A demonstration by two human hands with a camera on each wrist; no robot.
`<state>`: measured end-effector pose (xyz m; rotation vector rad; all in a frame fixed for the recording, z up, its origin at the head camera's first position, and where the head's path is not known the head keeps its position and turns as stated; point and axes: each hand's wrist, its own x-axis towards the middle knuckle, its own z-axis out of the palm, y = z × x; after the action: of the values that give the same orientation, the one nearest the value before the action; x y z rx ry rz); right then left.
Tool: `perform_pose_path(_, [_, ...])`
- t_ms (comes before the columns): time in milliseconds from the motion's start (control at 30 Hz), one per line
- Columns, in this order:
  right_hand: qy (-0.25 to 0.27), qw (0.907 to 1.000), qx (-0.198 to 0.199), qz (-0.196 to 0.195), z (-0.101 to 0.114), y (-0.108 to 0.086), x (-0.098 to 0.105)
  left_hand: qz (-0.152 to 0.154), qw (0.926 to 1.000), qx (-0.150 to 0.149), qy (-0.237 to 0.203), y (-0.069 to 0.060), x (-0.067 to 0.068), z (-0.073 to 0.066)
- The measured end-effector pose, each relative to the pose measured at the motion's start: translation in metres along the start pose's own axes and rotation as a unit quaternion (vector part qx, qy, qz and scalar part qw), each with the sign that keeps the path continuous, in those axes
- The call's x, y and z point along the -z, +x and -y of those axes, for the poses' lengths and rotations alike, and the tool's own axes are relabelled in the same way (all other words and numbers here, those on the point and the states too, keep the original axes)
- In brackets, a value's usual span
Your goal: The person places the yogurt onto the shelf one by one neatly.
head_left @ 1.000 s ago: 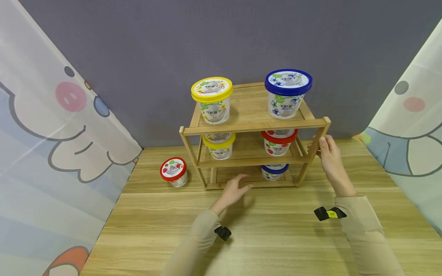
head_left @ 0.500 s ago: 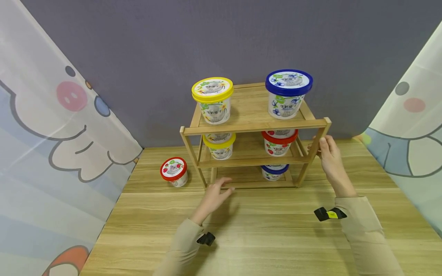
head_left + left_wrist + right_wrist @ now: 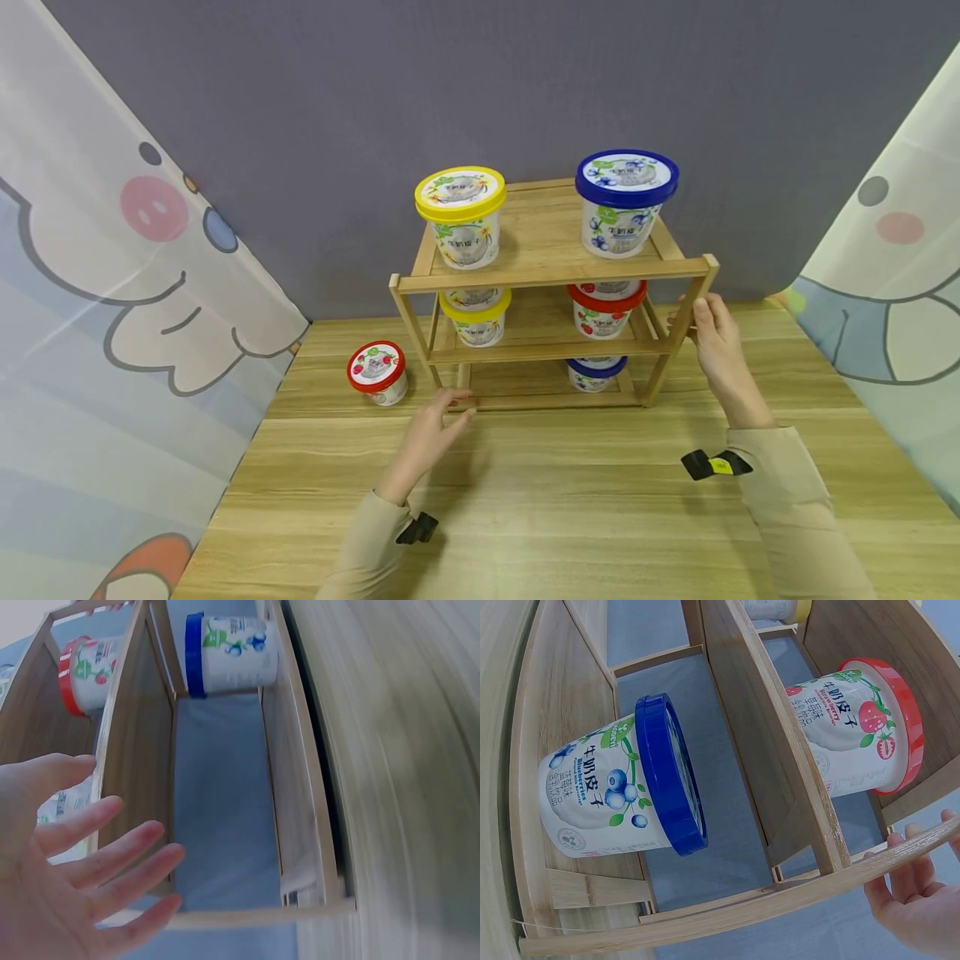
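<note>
My left hand [image 3: 427,435] is in front of the wooden rack's lower left corner, fingers spread and holding nothing, as the left wrist view also shows. To its left, a red-lidded tub [image 3: 377,372] stands on the table. My right hand [image 3: 718,350] grips the right front post of the three-tier wooden rack [image 3: 555,271]; in the right wrist view its fingers [image 3: 904,874] curl round that post. Up top sit a yellow-lidded tub [image 3: 461,218] and a blue-lidded tub [image 3: 626,204]. The middle shelf bears a yellow-lidded tub [image 3: 476,317] and a red-lidded strawberry tub [image 3: 606,310]. Another blue-lidded blueberry tub [image 3: 611,784] is on the bottom shelf's right.
The rack stands on a wood-grain table [image 3: 570,500] near a grey backdrop [image 3: 480,83]. Curtains with cartoon prints hang at the left [image 3: 112,292] and right sides.
My left hand has moved left along the front of the rack, from the middle of the bottom shelf toward the left post. My right hand and the tubs have stayed in place.
</note>
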<state>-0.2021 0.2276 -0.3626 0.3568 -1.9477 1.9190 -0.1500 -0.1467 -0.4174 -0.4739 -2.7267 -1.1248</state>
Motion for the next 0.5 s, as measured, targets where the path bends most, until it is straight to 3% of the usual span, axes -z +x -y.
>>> perform_pose_path(500, [-0.004,1.0000,-0.001,0.007,0.000,0.000,0.001,-0.106,0.9933,-0.034,0.030,-0.021,0.035,0.022])
